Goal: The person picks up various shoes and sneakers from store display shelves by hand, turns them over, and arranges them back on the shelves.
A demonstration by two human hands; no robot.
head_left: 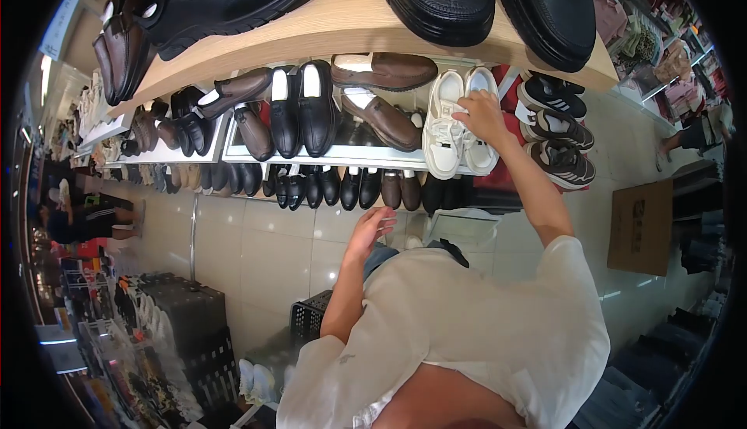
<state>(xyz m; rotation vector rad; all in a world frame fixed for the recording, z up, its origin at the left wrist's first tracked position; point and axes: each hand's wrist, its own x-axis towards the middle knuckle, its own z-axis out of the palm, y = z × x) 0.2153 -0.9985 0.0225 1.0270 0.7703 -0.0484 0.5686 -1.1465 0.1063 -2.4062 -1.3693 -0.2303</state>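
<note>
A pair of white sneakers stands side by side on the white display shelf (366, 156), at its right end. My right hand (482, 118) is on the right-hand white sneaker (479, 158), its fingers curled at the laces and tongue. The fingertips reach toward the left-hand white sneaker (443, 161). Lower down, my left hand (370, 231) hangs in the air in front of the shelf, fingers loosely bent and apart, holding nothing. Left of the white pair lie brown slip-on shoes (393, 124) and black loafers (317, 114).
Overhead, a wooden shelf (342, 9) carries large black shoes (436, 1). Dark striped sneakers (556, 129) are stacked at right. A cardboard box (640, 227) stands on the tiled floor, and a black basket (310, 316) is by my left arm. Other people (93, 215) are at far left.
</note>
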